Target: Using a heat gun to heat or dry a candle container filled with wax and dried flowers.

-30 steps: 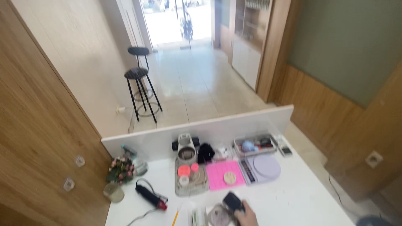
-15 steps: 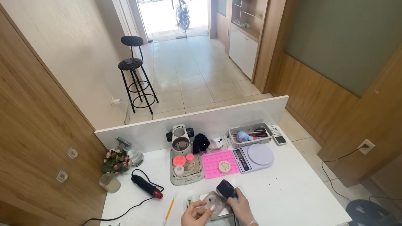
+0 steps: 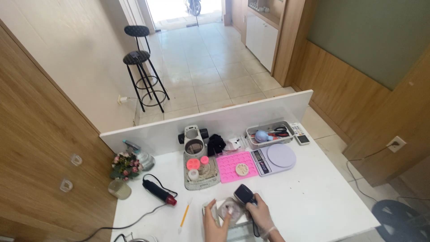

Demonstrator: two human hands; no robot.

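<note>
At the near edge of the white table sits a small round clear dish, resting on a pale square base right in front of the person. The left hand curls its fingers against the dish's left rim, steadying it, though how firmly it grips cannot be told at this size. The right hand, gloved in something thin and clear, closes around a small dark handheld device and tilts it over the dish's right edge, touching or nearly touching it. Judging by this, the work on the dish is under way rather than finished: both hands are engaged on it, and whatever lies inside is too small to make out. An orange-tipped stick lies just to the left of the hands, untouched. Farther back stand a pink silicone mould, a grey tray carrying coral-coloured round pieces, and a lilac kitchen scale to the right of the mould. A black heat gun with its cord lies to the left, near a little bunch of flowers. A low white partition closes the table's far side.
</note>
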